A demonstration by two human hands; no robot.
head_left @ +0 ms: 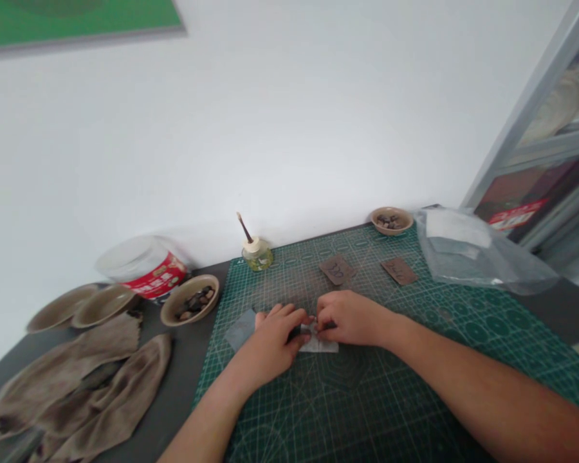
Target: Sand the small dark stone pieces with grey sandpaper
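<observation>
The large green gridded cutting mat [318,411] lies under all the fingers. On it, the left hand [278,337] is bent, and the right hand [350,317] has thumb and fingers curled close together. A round tan bowl [176,297] of stones stands left of the left fingers; a thin grey sheet [240,329] is just beside them. The white rectangular paper [322,347] lies at both hands' fingertips; what they grip, I cannot tell clearly.
</observation>
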